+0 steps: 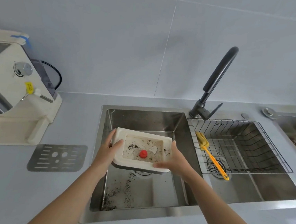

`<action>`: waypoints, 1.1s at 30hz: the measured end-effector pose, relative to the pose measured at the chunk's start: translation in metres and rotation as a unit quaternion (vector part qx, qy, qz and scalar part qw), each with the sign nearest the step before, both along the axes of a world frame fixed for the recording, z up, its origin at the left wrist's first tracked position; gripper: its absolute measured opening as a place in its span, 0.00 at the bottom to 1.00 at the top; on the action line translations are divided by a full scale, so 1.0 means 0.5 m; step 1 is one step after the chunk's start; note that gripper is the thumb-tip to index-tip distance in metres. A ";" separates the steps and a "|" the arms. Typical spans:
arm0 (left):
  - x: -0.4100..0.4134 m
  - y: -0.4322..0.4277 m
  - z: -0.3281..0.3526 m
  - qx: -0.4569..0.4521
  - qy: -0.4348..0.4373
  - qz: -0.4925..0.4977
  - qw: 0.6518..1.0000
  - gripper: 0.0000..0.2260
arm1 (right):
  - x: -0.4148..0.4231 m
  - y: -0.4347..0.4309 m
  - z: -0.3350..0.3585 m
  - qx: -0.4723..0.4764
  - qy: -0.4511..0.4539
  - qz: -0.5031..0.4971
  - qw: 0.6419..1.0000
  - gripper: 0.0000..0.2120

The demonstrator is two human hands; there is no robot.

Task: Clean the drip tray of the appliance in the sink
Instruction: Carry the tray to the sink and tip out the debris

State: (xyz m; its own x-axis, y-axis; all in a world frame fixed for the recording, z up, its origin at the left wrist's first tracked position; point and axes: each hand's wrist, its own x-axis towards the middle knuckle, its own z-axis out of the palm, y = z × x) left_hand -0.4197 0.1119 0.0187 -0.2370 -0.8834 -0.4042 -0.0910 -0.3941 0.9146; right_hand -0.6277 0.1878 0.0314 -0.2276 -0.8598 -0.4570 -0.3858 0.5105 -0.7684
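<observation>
A white drip tray (133, 164) hangs above the left sink basin (143, 118), held level between both hands. My left hand (108, 148) grips its left edge, thumb over the rim. My right hand (174, 159) grips its right edge and near corner. Inside the tray I see dark coffee grounds, murky water and a red float (143, 153). More dark grounds are strewn over the basin floor (127, 191) below. The cream coffee machine (13, 91) stands on the counter at the far left.
A perforated metal grate (58, 157) lies flat on the counter left of the sink. The black tap (217, 82) rises behind the divider. The right basin holds a wire rack (248, 148) with a yellow brush (211, 156) leaning in it.
</observation>
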 end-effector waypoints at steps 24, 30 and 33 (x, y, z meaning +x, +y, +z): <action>-0.064 -0.103 0.041 0.011 0.019 0.015 1.000 0.14 | -0.068 -0.042 -0.011 -0.004 0.038 -0.039 0.999 0.35; -0.075 -0.124 0.058 -0.011 0.018 0.017 1.000 0.17 | -0.168 -0.016 -0.003 -0.010 0.148 -0.122 0.981 0.26; -0.082 -0.131 0.061 -0.015 0.025 0.023 0.999 0.19 | -0.214 0.009 -0.002 0.012 0.186 -0.137 0.973 0.24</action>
